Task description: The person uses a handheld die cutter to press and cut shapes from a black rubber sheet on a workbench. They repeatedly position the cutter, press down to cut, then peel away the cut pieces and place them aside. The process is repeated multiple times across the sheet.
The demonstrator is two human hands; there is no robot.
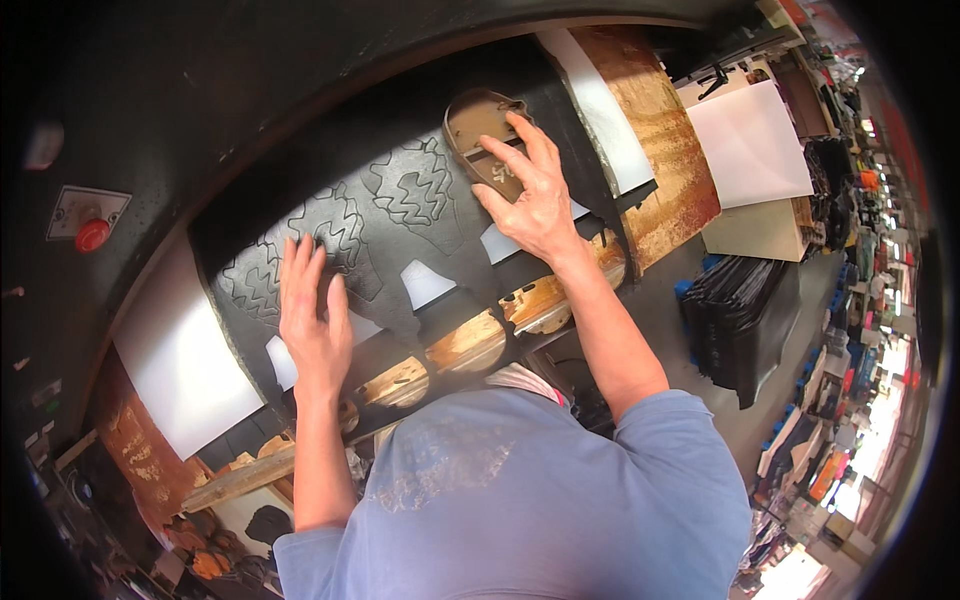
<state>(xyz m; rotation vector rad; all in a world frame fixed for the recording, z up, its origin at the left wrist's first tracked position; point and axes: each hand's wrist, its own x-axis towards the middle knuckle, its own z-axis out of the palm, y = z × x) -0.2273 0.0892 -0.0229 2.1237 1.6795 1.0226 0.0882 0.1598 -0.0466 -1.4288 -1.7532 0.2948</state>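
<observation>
A black leather-like sheet (430,262) lies across the work surface, with several zigzag-edged outlines (412,188) cut or pressed into it. On its far right part sits a brown cutting die (480,118) with a thin raised rim and a crossbar. My right hand (535,200) is over the die, its fingers stretched and spread, with the fingertips at the rim and crossbar. Whether they press on it I cannot tell. My left hand (315,325) is over the sheet beside the leftmost outlines, fingers extended and thumb apart, holding nothing.
A dark machine body arches over the far side, bearing a red push button (92,234). White sheets (190,350) show at the surface's ends and through gaps. Worn wooden board (670,150) extends right. A black bundle (740,310) stands beyond, and a wooden bar (240,478) lies near left.
</observation>
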